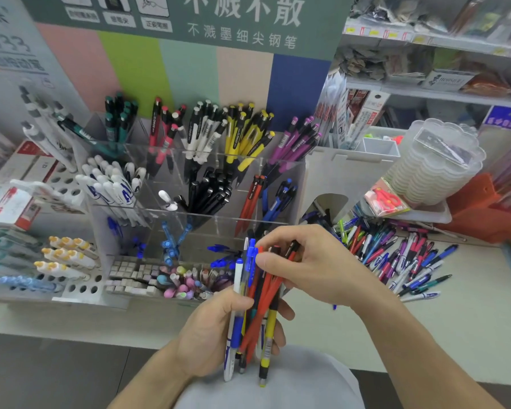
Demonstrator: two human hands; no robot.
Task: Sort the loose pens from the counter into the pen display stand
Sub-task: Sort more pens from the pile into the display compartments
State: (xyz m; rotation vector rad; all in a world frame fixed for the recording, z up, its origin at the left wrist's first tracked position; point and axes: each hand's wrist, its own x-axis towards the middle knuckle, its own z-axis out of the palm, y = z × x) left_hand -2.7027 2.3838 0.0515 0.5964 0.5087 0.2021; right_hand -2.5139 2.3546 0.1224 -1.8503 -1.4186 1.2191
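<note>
My left hand (211, 335) grips a bundle of pens (258, 308) upright in front of me: red, blue, white and yellow ones. My right hand (313, 261) reaches over the top of the bundle and pinches the upper end of a red pen (289, 255) in it. Just behind stands the clear pen display stand (171, 219), its compartments holding pens sorted by colour. A pile of loose pens (401, 255) lies on the counter to the right.
A stack of clear plastic containers (437, 163) and a packet of red scissors (385, 200) sit behind the loose pile. White pen boxes and racks (21, 199) stand at the left. Shelves with stock (443, 66) rise at the right. The counter's front edge (130, 338) is near me.
</note>
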